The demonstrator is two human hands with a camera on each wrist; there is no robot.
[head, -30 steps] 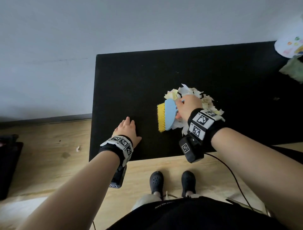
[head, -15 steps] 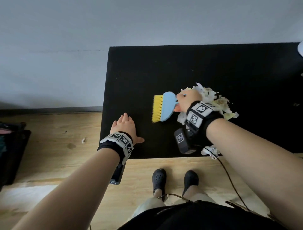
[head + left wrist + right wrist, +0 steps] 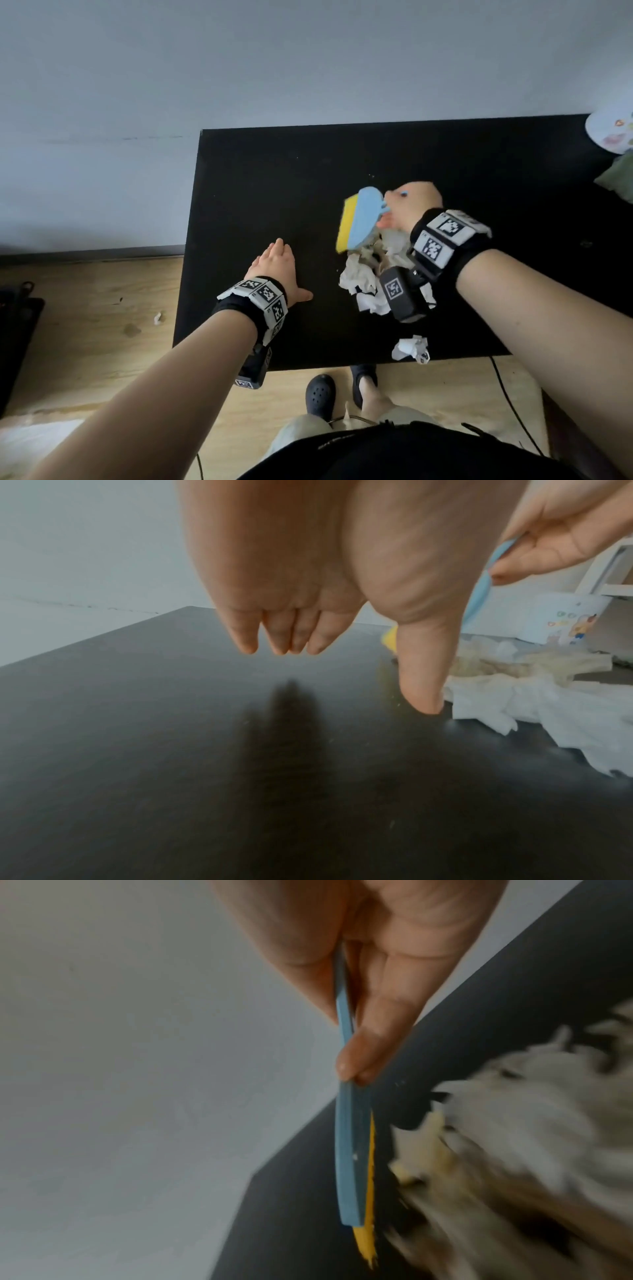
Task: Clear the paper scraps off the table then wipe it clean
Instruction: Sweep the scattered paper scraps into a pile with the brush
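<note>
A pile of white and pale yellow paper scraps (image 3: 368, 274) lies on the black table (image 3: 274, 188), partly under my right wrist. One crumpled scrap (image 3: 411, 347) sits apart near the front edge. My right hand (image 3: 409, 205) grips the handle of a small blue brush with yellow bristles (image 3: 358, 221), its head at the pile's left side. The right wrist view shows the brush (image 3: 347, 1150) edge-on beside the blurred scraps (image 3: 514, 1137). My left hand (image 3: 279, 270) rests flat on the table, fingers straight; its thumb (image 3: 421, 669) points toward the scraps (image 3: 531, 704).
A white paper plate (image 3: 611, 132) and a green cloth (image 3: 618, 178) lie at the table's far right. A wall runs behind the table. Wooden floor, my shoes (image 3: 320, 394) and a cable (image 3: 510, 404) are below the front edge. One scrap (image 3: 157, 318) lies on the floor at left.
The brush has swept the pile toward the front edge, and scraps now lie below my right wrist. One crumpled scrap has separated near the edge. My left hand has stayed put.
</note>
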